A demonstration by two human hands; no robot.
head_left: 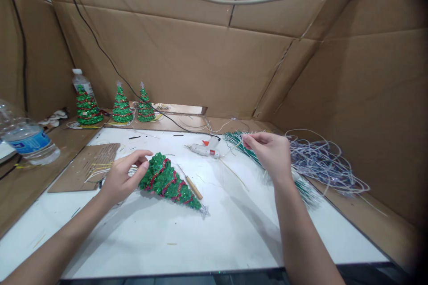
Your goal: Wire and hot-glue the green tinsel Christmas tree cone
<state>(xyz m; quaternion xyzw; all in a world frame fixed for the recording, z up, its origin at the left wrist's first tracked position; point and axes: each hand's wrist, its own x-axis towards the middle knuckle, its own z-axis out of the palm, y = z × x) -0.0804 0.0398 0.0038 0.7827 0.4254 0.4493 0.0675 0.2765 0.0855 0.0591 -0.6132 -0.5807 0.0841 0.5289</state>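
A green Christmas tree ornament with red glitter garland lies on its side on the white table, its silver star pointing toward the near right. My left hand is at its base, thumb and fingers curved around the edge. My right hand is raised at the right, thumb and fingertips pinched together. Whatever they hold is too thin to make out. Just behind and below that hand lies a bundle of green and white wires. A wooden-handled awl rests beside the tree.
A white glue gun lies mid-table. Three similar trees, one of them the middle tree, stand at the back left. Cardboard with wires lies left, near a water bottle. Tangled string lights lie right. Cardboard walls enclose the table.
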